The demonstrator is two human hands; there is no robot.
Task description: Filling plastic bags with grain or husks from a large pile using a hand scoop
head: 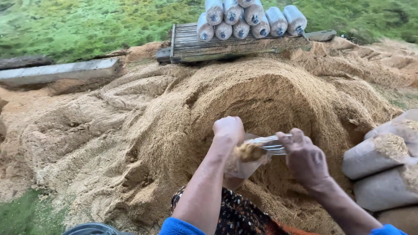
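The left hand [228,129] is closed in a fist around a clump of sawdust at the mouth of a clear bag [244,163], while the right hand [303,157] pinches the bag's rim to hold it wide. The bag hangs between both hands, just above the big sawdust heap [244,100]. Best keep the mouth stretched and the fist right over it, so little spills. Filled bags [383,169] lie close on the right; more sit on a far wooden pallet [191,43].
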